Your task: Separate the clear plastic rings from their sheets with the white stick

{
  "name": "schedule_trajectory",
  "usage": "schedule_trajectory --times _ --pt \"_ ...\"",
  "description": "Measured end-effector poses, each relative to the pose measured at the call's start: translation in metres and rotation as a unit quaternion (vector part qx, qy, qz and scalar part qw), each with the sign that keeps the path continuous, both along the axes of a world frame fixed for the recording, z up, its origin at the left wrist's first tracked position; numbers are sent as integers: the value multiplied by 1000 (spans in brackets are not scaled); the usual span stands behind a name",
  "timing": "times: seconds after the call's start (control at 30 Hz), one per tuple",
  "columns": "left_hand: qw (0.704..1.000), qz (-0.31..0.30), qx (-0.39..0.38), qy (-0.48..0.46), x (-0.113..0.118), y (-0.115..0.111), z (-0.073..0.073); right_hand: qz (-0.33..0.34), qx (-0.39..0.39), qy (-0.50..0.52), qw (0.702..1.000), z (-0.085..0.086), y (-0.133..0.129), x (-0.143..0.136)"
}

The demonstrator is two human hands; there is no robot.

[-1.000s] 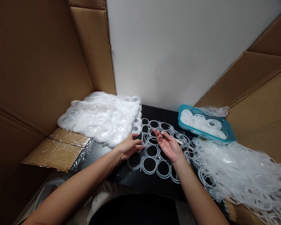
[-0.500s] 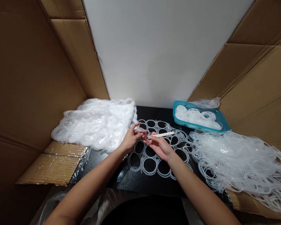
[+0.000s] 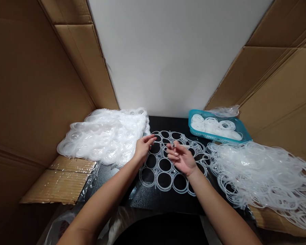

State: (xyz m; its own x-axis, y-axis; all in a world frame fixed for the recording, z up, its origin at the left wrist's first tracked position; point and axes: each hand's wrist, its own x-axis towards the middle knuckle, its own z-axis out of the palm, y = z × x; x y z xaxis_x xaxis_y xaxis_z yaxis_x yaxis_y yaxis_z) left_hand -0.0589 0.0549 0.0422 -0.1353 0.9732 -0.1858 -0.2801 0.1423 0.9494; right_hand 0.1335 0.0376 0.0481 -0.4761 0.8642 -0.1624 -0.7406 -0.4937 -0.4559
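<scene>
A clear plastic sheet of joined rings (image 3: 164,172) lies on the black table in front of me. Over its upper left edge, my left hand (image 3: 143,148) has thumb and fingers close together; whatever they pinch is too small to make out. My right hand (image 3: 182,157) is raised above the middle of the sheet, its fingers closed around a thin white-handled tool (image 3: 186,146). The handle sticks out to the right behind the fingers, and its tip is hard to see.
A stack of white ring sheets (image 3: 107,136) stands on the left. At the back right is a teal basket (image 3: 214,136) with loose rings. A tangled heap of ring sheeting (image 3: 260,173) spreads on the right. Cardboard panels (image 3: 73,61) rise on both sides.
My right hand has moved right and away from my left hand, turning with the white-handled tool. The left hand has shifted slightly and its fingers have drawn closer together.
</scene>
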Motion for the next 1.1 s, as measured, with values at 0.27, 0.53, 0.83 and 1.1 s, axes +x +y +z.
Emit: schedule_trajectory --times 0.27,0.53,0.83,1.1 --pt "991 -59 97 67 -4 -20 4 -136 162 -288 934 -6 21 -19" --pt "959 -95 156 218 -7 -29 6 -95 323 -420 843 -13 9 -32" --pt "952 -83 180 235 -2 -34 4 -101 378 -488 780 -9 1 -31" --pt "942 -76 200 258 -2 -34 1 -99 369 -473 794 -11 -1 -33"
